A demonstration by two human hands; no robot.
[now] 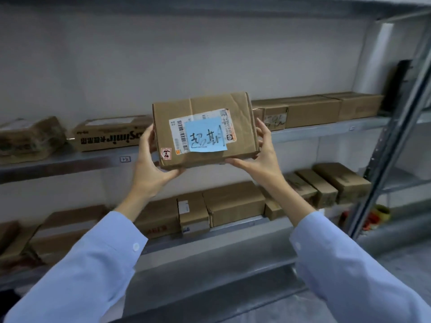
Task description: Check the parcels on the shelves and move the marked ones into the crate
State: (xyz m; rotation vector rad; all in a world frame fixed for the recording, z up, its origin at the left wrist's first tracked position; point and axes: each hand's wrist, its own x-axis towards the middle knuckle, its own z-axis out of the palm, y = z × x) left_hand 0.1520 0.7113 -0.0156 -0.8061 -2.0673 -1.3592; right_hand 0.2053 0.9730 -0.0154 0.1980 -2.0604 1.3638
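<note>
Just in front of the upper shelf's (70, 163) front edge, near its middle, a brown cardboard parcel (205, 108) is held up in the air, its labelled face turned toward the camera. The left hand (149, 169) grips its left end and the right hand (263, 157) its right end. The fingers (261, 127) of each wrap round behind while the thumbs press under the bottom edge.

A blue note (205, 136) stuck over the white shipping label (178, 131) bears two handwritten Chinese characters, seemingly "超期". This looks like a marked parcel, so the check on it is done and it has yet to go to the crate, which is out of view. How many parcels already sit in the crate cannot be told.

Other parcels lie along the upper shelf and the lower shelf (233, 243). None shows a blue note from here, though most labels are turned away, so checking likely has a good way to go.

The barcodes and small print on the label are too fine to read. A red-and-white sticker (166, 153) sits at the parcel's lower left corner. A carton (109, 138) on the upper shelf shows upside-down lettering ending in "simir". A small tag (125, 159) on the shelf edge seems to read "1-2".
</note>
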